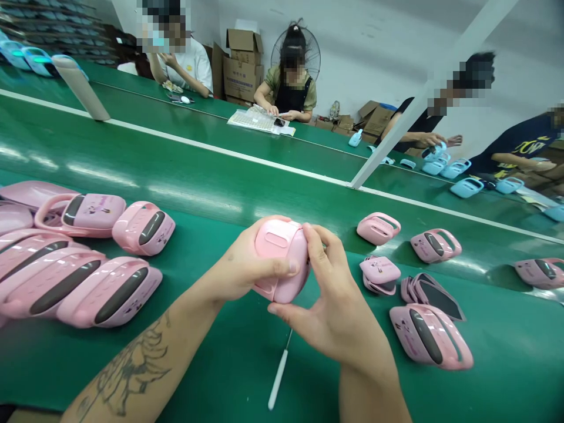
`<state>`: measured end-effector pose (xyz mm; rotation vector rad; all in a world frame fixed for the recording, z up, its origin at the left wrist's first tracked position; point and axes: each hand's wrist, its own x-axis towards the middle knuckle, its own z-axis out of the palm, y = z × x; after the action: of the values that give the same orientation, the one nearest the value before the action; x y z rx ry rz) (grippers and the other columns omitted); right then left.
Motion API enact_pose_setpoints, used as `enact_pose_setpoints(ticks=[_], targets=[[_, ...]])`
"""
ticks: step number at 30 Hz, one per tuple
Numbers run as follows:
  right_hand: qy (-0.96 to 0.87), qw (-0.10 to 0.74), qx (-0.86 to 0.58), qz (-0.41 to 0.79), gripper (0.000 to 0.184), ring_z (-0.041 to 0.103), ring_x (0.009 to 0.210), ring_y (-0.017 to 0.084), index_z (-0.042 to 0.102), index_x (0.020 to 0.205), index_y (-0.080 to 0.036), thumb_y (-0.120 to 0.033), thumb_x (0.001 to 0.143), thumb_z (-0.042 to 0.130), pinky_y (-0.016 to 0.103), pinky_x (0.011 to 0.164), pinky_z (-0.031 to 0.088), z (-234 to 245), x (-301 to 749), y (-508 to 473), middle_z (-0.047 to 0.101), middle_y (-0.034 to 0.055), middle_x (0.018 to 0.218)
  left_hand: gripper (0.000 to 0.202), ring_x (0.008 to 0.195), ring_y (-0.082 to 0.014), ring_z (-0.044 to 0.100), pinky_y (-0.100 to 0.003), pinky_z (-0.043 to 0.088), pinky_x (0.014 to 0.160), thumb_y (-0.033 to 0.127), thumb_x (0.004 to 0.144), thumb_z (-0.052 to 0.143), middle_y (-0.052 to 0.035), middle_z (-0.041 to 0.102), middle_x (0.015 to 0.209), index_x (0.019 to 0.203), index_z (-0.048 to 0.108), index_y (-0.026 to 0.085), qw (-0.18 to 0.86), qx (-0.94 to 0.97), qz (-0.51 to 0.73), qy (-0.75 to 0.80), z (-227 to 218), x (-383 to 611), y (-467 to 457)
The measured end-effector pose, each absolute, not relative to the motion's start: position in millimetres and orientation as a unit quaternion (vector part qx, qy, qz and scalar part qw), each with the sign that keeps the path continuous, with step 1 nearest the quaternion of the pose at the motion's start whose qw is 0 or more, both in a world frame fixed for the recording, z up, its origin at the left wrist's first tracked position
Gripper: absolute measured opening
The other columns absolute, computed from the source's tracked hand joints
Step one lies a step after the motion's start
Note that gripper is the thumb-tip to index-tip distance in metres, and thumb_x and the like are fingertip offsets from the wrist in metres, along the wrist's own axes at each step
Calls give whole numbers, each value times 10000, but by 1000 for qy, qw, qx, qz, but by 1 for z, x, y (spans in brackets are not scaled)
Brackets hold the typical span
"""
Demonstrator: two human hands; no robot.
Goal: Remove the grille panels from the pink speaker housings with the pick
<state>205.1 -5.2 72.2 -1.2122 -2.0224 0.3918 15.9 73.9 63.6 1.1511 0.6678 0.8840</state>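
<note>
Between my hands, raised over the green bench, is a pink rounded plastic device (288, 244) with a slot in its end. My left hand (247, 264) wraps round its left side, the thumb lying across the front. My right hand (330, 282) grips the right edge, thumb at the bottom corner and fingers at the top. What the far side of the device looks like is hidden. Below, a thin screwdriver-like tool with a white handle (277, 379) lies on the bench.
Several pink handled devices (127, 288) are grouped at the left. On the right lie a pink handled device (429, 335), pink covers (379, 273) and dark panels (440, 296). A white rail (220, 153) crosses the bench. Beyond it, several people sit among blue devices (467, 187).
</note>
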Motion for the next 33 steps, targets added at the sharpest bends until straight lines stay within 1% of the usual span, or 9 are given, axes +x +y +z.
enact_pose_setpoints(ticks=[4, 7, 13, 18, 21, 24, 26, 29, 33], targets=[[-787, 372, -469, 148, 1113, 413, 1615, 336, 210, 1745, -280, -277, 854, 876, 544, 1339, 442, 73, 204, -6, 394, 156, 1671, 792, 974, -239, 698, -338, 579, 827, 425, 633, 1026, -75, 747, 1139, 1290, 654, 187, 694, 519, 408, 286, 66, 17, 74], [-786, 373, -471, 143, 1107, 432, 1603, 338, 230, 1734, -283, -288, 843, 886, 556, 1340, 439, 73, 205, -6, 405, 155, 1660, 782, 974, -235, 701, -333, 582, 833, 415, 639, 1021, -78, 753, 1144, 1293, 662, 179, 691, 524, 411, 282, 68, 16, 73], [-787, 367, -476, 139, 1094, 459, 1582, 361, 252, 1722, -285, -298, 837, 895, 587, 1325, 455, 73, 204, -6, 417, 164, 1644, 790, 1088, -320, 731, -385, 599, 887, 439, 662, 1003, -114, 770, 1205, 1318, 647, 183, 683, 540, 397, 290, 68, 13, 73], [-791, 361, -477, 129, 1080, 477, 1564, 369, 262, 1719, -277, -307, 843, 894, 591, 1318, 463, 74, 204, -8, 426, 169, 1632, 812, 1095, -335, 737, -409, 599, 900, 449, 662, 999, -123, 770, 1218, 1336, 633, 183, 673, 554, 387, 301, 68, 12, 72], [-794, 356, -478, 120, 1072, 483, 1556, 369, 272, 1717, -266, -289, 840, 887, 583, 1316, 467, 75, 205, -10, 424, 171, 1626, 832, 1114, -346, 732, -417, 599, 901, 449, 656, 999, -130, 768, 1234, 1350, 626, 182, 666, 559, 386, 308, 69, 11, 70], [-793, 346, -486, 123, 1043, 491, 1545, 357, 290, 1711, -262, -263, 845, 873, 569, 1307, 480, 76, 205, -10, 427, 169, 1616, 824, 1098, -336, 729, -409, 598, 883, 453, 653, 995, -129, 771, 1237, 1344, 639, 183, 658, 563, 381, 323, 69, 12, 70], [-794, 348, -484, 118, 1048, 488, 1540, 360, 289, 1712, -264, -272, 844, 876, 588, 1307, 471, 76, 206, -9, 431, 167, 1602, 811, 1052, -311, 725, -387, 591, 857, 454, 635, 999, -121, 775, 1210, 1316, 660, 173, 645, 568, 387, 332, 69, 14, 70], [-797, 366, -468, 111, 1095, 478, 1539, 379, 261, 1726, -285, -318, 836, 899, 638, 1320, 431, 73, 207, -4, 429, 158, 1588, 781, 991, -279, 710, -353, 577, 814, 448, 616, 1002, -102, 773, 1127, 1265, 683, 153, 634, 569, 406, 332, 69, 17, 73], [-794, 368, -467, 125, 1143, 478, 1540, 394, 207, 1742, -326, -396, 844, 910, 666, 1320, 415, 70, 207, 1, 421, 149, 1591, 700, 979, -270, 704, -343, 574, 805, 420, 648, 978, -93, 760, 1088, 1220, 684, 144, 658, 546, 411, 316, 68, 20, 73]])
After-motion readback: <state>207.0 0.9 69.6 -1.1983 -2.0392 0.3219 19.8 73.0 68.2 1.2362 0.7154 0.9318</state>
